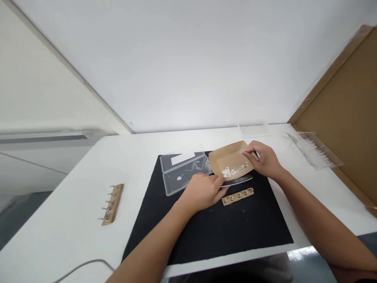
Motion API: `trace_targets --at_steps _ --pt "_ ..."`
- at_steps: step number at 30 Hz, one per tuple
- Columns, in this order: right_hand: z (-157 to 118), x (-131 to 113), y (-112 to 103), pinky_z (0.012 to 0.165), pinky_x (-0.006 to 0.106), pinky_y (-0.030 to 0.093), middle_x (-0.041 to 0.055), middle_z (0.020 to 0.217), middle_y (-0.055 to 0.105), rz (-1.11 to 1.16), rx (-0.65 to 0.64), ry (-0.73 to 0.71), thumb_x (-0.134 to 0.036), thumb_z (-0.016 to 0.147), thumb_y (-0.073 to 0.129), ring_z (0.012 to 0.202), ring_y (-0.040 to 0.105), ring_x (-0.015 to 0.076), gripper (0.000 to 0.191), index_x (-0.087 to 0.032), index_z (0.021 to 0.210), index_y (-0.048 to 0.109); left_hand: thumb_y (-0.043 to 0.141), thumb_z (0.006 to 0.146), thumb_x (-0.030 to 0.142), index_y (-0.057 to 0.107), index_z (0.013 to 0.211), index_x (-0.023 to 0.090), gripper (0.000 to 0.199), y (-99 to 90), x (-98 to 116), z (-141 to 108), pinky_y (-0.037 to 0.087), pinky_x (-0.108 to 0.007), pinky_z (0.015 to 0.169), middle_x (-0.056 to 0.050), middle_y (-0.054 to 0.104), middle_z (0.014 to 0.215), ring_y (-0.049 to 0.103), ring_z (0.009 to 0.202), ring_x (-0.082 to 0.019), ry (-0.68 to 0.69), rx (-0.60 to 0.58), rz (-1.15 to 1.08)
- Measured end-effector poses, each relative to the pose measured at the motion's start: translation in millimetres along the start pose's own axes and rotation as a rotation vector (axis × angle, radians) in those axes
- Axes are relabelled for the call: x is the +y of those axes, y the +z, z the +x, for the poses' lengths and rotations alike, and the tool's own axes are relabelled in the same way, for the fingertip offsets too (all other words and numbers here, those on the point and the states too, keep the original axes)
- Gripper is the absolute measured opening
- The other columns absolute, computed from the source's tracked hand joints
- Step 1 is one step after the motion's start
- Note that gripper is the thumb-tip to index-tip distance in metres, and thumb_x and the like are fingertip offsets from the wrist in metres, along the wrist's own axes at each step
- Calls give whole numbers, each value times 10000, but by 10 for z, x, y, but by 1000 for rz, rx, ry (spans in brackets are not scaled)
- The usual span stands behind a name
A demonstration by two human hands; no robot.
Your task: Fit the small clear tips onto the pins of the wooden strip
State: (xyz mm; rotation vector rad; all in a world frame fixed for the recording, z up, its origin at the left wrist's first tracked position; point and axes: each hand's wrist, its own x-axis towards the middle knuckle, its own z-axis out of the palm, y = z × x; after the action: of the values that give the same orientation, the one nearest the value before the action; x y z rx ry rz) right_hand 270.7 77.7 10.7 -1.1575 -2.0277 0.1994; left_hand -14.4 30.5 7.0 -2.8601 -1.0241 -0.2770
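Observation:
A brown paper tray [228, 154] rests at a tilt on a black mat [218, 232], with small white pieces [229, 172] gathered along its near side. My left hand [206, 189] is closed at the tray's near left corner, fingers against its rim. Under that rim lies a dark flat strip with a pale edge [240, 180], close to my left thumb. My right hand [263, 159] reaches over the tray's right side, thumb and forefinger pinched together; whatever is between them is too small to make out. Just below sits a cardboard strip with metal clips [238, 196].
Left of the tray lies an open clear plastic case [176, 181] holding clear slivers. A second clip strip [112, 204] stands on the white table [132, 157]. At right are a clear box of pale tips [315, 151] and a cardboard panel [347, 114]. A cable [85, 264] runs along the front left.

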Motion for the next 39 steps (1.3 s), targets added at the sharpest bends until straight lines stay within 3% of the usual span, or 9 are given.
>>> trace_targets --at_steps 3,7,11,17,23,27,34,39 --pt "0 -17 -16 729 367 481 29 852 693 1 9 -2 -416 1056 610 776 631 202 244 -250 879 634 457 1084 556 691 1094 166 455 3 -4 -13 439 -325 512 -58 752 757 707 604 -253 -26 99 -47" --pt "3 -86 -68 699 359 454 19 812 671 7 41 -1 -415 1064 602 748 614 192 273 -248 849 614 383 1136 434 679 1101 176 394 37 12 14 389 -303 516 -53 755 780 709 615 -225 -138 233 -7" --pt "-10 -212 -87 714 360 429 4 810 685 -27 71 -55 -375 1065 615 723 610 175 274 -242 828 578 435 1134 393 665 1048 170 332 83 35 54 404 -300 537 -56 743 814 723 679 -217 -266 352 27" --pt "-44 -379 31 730 359 379 -13 808 699 -159 68 -167 -271 1059 620 692 609 146 216 -225 856 562 553 1101 339 675 1077 162 216 112 76 56 478 -266 585 -61 758 930 724 741 -173 -245 491 -61" --pt "-44 -455 124 738 360 355 -29 790 693 -345 210 -192 -216 1044 643 629 569 120 245 -218 827 529 604 1075 267 699 1064 158 145 69 172 65 501 -251 600 -40 747 880 718 727 -156 -193 561 -155" --pt "-61 -522 195 732 357 334 -32 765 672 -365 275 -132 -200 1045 631 607 526 121 248 -218 820 530 608 1071 256 709 1034 147 154 64 172 72 513 -246 617 -43 739 853 709 720 -148 -177 577 -187" --pt "-106 -683 284 730 350 313 -43 684 565 -373 175 -180 -186 1043 590 591 429 134 278 -223 782 499 612 1065 235 725 984 152 161 50 171 67 467 -251 578 -27 714 803 674 668 -137 -195 584 -138" --pt "-54 -624 199 724 359 297 -41 715 628 -425 229 -143 -204 1044 612 573 423 122 285 -218 781 502 620 1067 257 724 966 164 172 0 216 68 435 -251 559 -17 695 770 654 646 -128 -247 613 -78"
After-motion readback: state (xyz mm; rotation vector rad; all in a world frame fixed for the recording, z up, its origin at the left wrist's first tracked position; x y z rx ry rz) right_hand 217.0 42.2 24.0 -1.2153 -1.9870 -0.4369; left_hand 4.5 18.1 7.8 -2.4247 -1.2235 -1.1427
